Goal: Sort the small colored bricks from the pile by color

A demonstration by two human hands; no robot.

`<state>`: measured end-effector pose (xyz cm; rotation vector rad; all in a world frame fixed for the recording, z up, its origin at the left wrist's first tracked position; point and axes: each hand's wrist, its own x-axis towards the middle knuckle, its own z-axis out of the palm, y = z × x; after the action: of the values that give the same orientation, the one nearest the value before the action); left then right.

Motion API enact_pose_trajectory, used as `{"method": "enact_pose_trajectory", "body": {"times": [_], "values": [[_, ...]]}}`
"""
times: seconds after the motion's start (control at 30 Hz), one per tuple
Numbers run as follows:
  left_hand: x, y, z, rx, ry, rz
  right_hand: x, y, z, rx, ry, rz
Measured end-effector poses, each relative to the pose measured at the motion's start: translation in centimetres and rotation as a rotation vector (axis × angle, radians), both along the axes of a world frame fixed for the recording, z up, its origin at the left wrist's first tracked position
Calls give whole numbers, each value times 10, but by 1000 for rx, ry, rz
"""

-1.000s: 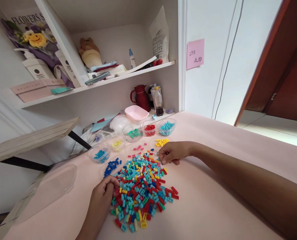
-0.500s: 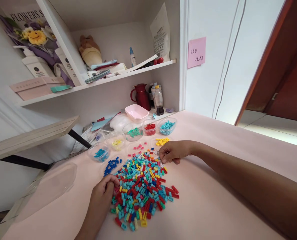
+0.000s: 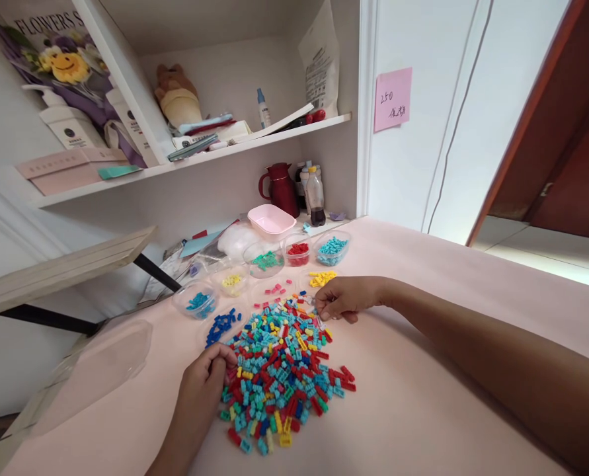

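A mixed heap of small plastic building bricks (image 3: 279, 370), red, turquoise, yellow, green and blue, lies on the pink tabletop. At the heap's left edge rests my left hand (image 3: 209, 367), its fingers curled together; whatever they may hold is hidden. My right hand (image 3: 341, 299) is at the far right edge of the heap with fingers pinched downward, and I cannot make out anything between them. Close to it are yellow bricks (image 3: 322, 278) and pink bricks (image 3: 277, 289) in shallow clear trays. Dark blue bricks (image 3: 222, 326) lie just beyond my left hand.
Clear tubs behind the heap hold blue bricks (image 3: 199, 304), pale yellow bricks (image 3: 231, 284), green bricks (image 3: 266, 261), red bricks (image 3: 298, 251) and turquoise bricks (image 3: 332, 248). A clear lid (image 3: 96, 370) lies at left. Behind stand a pink basin (image 3: 272, 221), a red jug (image 3: 281, 188) and a bottle (image 3: 316, 198).
The camera view has shifted very slightly. Both hands stay almost where they were, and the heap looks the same.
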<state>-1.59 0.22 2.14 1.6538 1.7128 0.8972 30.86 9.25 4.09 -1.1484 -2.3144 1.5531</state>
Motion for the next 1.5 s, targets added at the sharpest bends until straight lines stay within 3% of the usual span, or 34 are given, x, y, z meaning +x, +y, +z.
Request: {"method": "enact_pose_trajectory", "body": {"times": [1.5], "values": [[0, 0, 0, -7, -14, 8, 1, 3, -6, -3, 7, -18]]}}
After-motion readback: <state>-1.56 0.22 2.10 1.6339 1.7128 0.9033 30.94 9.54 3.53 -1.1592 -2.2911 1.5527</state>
